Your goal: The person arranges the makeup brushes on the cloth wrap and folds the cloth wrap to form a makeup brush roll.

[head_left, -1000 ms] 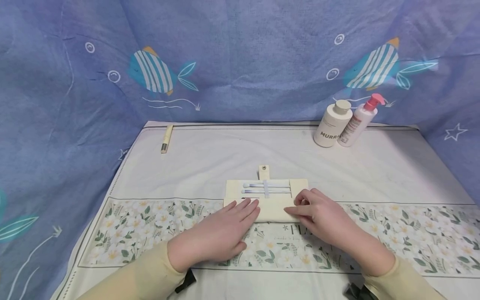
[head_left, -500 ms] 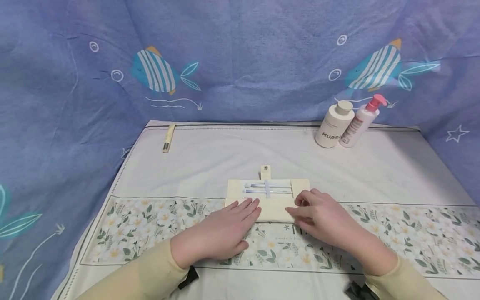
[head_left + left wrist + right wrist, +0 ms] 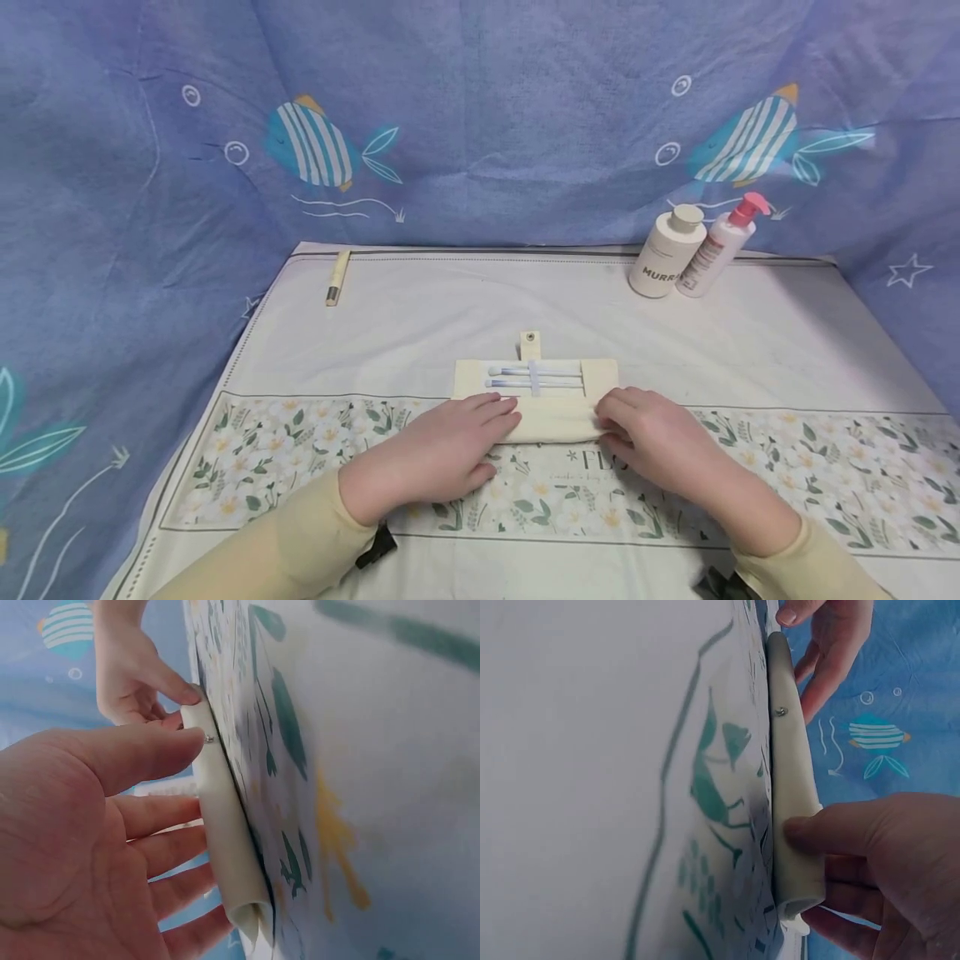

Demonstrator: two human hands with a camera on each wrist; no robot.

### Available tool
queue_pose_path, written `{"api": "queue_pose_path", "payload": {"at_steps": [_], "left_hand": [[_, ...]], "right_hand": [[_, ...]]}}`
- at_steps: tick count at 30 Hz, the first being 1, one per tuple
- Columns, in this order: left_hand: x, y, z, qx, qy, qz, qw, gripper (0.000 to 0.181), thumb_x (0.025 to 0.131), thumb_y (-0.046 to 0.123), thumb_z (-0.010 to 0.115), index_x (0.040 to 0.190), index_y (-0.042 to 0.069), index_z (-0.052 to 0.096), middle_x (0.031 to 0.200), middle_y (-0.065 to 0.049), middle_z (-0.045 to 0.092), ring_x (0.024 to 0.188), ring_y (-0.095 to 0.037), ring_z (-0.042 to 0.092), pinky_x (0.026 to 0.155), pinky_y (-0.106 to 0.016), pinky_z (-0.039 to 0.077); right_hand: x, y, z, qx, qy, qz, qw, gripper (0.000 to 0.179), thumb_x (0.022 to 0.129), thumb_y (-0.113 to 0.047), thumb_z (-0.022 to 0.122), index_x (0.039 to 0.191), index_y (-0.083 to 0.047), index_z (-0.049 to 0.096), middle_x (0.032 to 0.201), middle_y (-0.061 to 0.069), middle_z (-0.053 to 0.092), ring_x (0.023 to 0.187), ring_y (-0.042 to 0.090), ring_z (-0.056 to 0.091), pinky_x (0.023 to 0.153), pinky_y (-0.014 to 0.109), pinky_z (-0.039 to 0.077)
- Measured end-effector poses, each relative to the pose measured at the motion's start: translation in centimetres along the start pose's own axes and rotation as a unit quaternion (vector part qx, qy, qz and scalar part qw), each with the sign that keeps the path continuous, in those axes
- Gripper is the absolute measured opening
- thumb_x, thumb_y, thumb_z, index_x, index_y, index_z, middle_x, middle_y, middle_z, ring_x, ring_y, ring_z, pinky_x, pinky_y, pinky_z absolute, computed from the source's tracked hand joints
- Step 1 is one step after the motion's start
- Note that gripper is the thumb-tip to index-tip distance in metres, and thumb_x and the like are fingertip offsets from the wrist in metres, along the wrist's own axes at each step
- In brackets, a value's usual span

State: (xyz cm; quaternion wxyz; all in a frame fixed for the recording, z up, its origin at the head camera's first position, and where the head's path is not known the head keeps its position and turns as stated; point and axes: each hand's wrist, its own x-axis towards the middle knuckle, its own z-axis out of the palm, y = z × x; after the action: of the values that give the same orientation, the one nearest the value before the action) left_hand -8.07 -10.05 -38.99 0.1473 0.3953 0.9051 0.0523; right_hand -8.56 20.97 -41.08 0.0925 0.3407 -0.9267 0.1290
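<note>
A cream fabric makeup brush roll (image 3: pixel 558 421) lies partly folded in front of me, its near side turned over toward the middle. Above the fold, two slim brushes (image 3: pixel 551 384) show under a pale band, and a snap tab (image 3: pixel 529 343) sticks out at the far edge. My left hand (image 3: pixel 431 454) rests on the left part of the fold with fingers straight. At the right end, my right hand (image 3: pixel 656 433) grips the folded edge, thumb on the near side. The right wrist view shows that thumb (image 3: pixel 817 829) on the rolled edge, near its open end.
A small cream tube (image 3: pixel 337 277) lies at the back left. At the back right stand a white bottle (image 3: pixel 663 254) and a pink-topped pump bottle (image 3: pixel 716 250). A floral printed cloth (image 3: pixel 300 462) covers the table, with a blue fish-print curtain (image 3: pixel 480 125) behind.
My right fingers have come down from a raised pinch and closed round the right end of the fold. My left hand has shifted only slightly, its fingers still on the brush roll.
</note>
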Motion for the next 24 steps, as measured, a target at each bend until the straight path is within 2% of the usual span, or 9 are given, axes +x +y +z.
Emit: {"api": "queue_pose_path", "payload": {"at_steps": [5, 10, 16, 24], "left_hand": [[0.2, -0.5, 0.1, -0.021, 0.019, -0.007, 0.9996, 0.063, 0.102, 0.022, 0.06, 0.161, 0.015, 0.037, 0.168, -0.002, 0.034, 0.156, -0.023, 0.03, 0.126, -0.042, 0.028], [0.3, -1.3, 0.0, -0.022, 0.06, -0.008, 0.9979, 0.056, 0.102, 0.012, 0.056, 0.157, 0.015, 0.045, 0.159, -0.002, 0.048, 0.147, -0.023, 0.045, 0.121, -0.042, 0.037], [0.4, -2.2, -0.2, -0.04, 0.084, -0.03, 0.9952, 0.053, 0.1, 0.014, 0.059, 0.152, 0.016, 0.05, 0.148, 0.0, 0.059, 0.136, -0.022, 0.055, 0.109, -0.043, 0.049], [0.8, -3.3, -0.4, -0.103, 0.101, -0.057, 0.9879, 0.046, 0.103, 0.017, 0.055, 0.149, 0.016, 0.055, 0.141, -0.003, 0.065, 0.129, -0.022, 0.062, 0.107, -0.044, 0.051]], "right_hand": [[0.2, 0.7, -0.3, 0.038, -0.027, 0.038, 0.9982, 0.021, 0.085, -0.009, 0.084, 0.095, -0.019, 0.068, 0.09, -0.01, 0.069, 0.077, 0.003, 0.061, 0.068, 0.03, 0.056], [0.5, 1.6, -0.7, 0.107, -0.055, 0.078, 0.9897, 0.016, 0.094, -0.013, 0.076, 0.097, -0.021, 0.062, 0.089, -0.013, 0.066, 0.075, -0.001, 0.056, 0.065, 0.028, 0.051], [1.1, 2.4, -0.6, 0.155, -0.063, 0.098, 0.9811, 0.014, 0.099, -0.016, 0.071, 0.1, -0.024, 0.059, 0.091, -0.015, 0.067, 0.081, 0.002, 0.061, 0.072, 0.031, 0.055], [1.4, 3.0, -0.5, 0.215, -0.065, 0.138, 0.9646, 0.009, 0.101, -0.019, 0.07, 0.106, -0.018, 0.063, 0.102, -0.006, 0.07, 0.096, 0.013, 0.069, 0.08, 0.033, 0.059]]}}
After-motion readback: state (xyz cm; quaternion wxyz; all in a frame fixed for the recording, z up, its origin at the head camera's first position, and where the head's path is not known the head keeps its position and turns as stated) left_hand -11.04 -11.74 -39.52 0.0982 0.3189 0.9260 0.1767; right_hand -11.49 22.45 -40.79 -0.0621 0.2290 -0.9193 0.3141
